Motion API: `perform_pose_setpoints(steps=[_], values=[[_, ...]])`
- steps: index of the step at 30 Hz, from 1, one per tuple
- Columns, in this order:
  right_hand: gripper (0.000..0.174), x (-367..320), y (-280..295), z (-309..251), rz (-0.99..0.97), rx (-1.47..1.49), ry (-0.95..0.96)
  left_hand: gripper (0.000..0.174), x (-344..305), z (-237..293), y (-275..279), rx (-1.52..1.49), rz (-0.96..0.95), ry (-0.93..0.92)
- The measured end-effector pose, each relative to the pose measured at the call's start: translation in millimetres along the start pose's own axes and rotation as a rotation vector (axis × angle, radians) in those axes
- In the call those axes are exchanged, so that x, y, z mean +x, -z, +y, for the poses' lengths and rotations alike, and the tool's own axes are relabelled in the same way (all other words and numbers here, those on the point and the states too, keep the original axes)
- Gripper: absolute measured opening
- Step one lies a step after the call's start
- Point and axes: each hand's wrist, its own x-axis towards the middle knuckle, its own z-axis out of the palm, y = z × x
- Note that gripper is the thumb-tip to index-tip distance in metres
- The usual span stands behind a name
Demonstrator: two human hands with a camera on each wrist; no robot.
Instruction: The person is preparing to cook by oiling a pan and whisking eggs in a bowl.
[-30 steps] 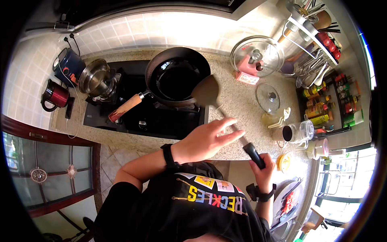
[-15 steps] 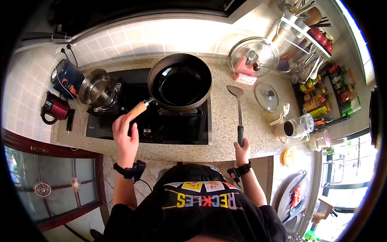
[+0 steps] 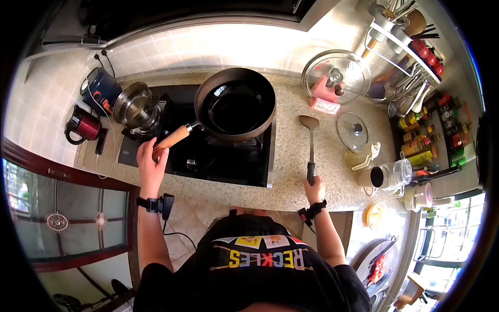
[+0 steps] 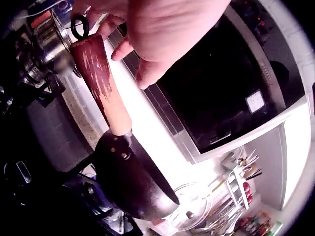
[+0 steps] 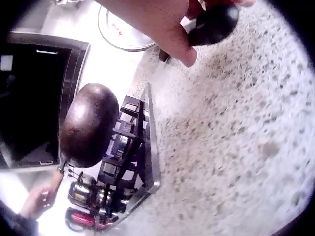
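Note:
A dark wok (image 3: 236,106) with a wooden handle (image 3: 175,137) sits on the right burner of the stove. My left hand (image 3: 152,162) is at the outer end of that handle, its fingers loosely bent and spread. In the left wrist view the whole handle (image 4: 103,83), down to its hanging ring, shows beside the thumb and fingers. My right hand (image 3: 314,191) grips the black handle of a spatula (image 3: 311,140) at the counter's front edge. The spatula's blade points away from me, over the counter right of the stove. The right wrist view shows thumb and fingers around its black handle (image 5: 214,25).
A steel pot (image 3: 132,105) stands on the left burner, beside a red kettle (image 3: 84,125). Right of the spatula are a glass lid (image 3: 352,131), a larger lid (image 3: 337,77) upright in a pink holder, and a glass jug (image 3: 397,174). Sliced red food (image 3: 378,268) lies far right.
The left hand went from beside the spatula's shaft to the wok handle, then loosened and shifted toward its end. The right hand swung the spatula from the wok's rim to over the counter.

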Motion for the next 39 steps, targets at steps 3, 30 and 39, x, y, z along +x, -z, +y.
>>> perform_pose_setpoints(steps=[3, 30, 39], values=[[0.038, 0, 2, 2, -0.071, -0.114, 0.058, 0.044, -3, 2, -1, 0.009, 0.028, 0.001], [0.045, -117, -103, -340, -1.09, 0.87, 0.295, 0.024, 87, -45, 19, -0.78, -1.29, 0.42], [0.037, -120, -136, -416, -1.217, 1.506, -0.125, 0.022, 75, -45, -4, -0.754, -1.254, 0.316]])
